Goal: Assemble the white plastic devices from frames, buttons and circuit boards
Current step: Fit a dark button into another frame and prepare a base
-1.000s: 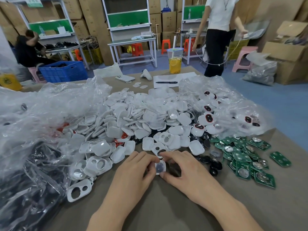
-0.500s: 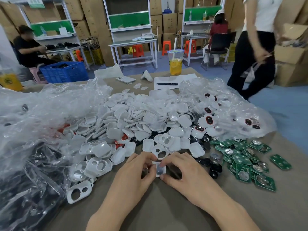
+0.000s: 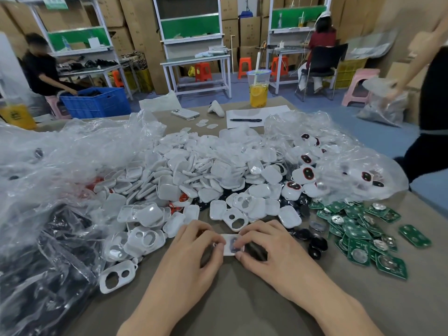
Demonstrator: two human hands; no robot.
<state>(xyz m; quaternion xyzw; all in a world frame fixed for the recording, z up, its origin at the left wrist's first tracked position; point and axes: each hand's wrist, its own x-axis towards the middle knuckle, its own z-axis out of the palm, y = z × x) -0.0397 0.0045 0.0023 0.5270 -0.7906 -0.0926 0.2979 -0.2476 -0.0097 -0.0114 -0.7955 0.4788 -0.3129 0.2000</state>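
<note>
My left hand (image 3: 191, 253) and my right hand (image 3: 269, 248) meet at the table's near middle and pinch a small white frame (image 3: 230, 244) from both sides; a dark button shows in its opening. A big heap of white plastic shells (image 3: 194, 170) lies behind the hands. Green circuit boards (image 3: 361, 229) are spread to the right. Black buttons (image 3: 315, 243) lie between the boards and my right hand. An open two-hole frame (image 3: 117, 275) lies to the left.
Crumpled clear bags (image 3: 48, 166) cover the left side, and another bag (image 3: 339, 161) holds assembled devices at the right. A drink cup (image 3: 259, 89), paper with pen (image 3: 254, 116) and a phone (image 3: 185, 113) sit at the far edge. A person (image 3: 431, 112) stands at the right.
Both hands stay together on the small frame with slight finger shifts. The standing person has walked from the back middle to the far right edge.
</note>
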